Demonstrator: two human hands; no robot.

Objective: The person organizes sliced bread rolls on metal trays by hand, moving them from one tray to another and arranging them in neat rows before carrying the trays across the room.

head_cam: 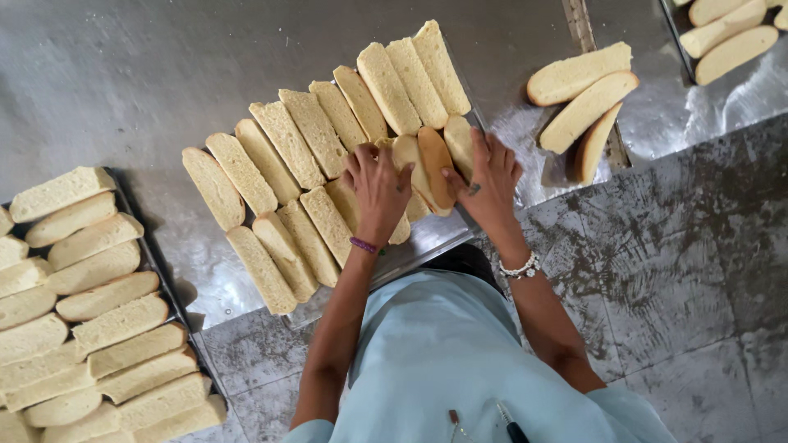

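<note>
My left hand (379, 187) and my right hand (491, 179) both rest on a few tilted bread slices (430, 166) at the near right of a metal tray (427, 238). The fingers of both hands pinch these slices from either side. The tray holds two rows of long pale bread slices (316, 131), several in each row, lying side by side. A purple band is on my left wrist and a beaded bracelet on my right.
A second tray (156, 271) at the left is packed with bread slices (90, 320). Three loose slices (584, 97) lie on the steel table (123, 74) at the upper right, and another tray with slices (726, 37) sits in the far right corner. Tiled floor is below.
</note>
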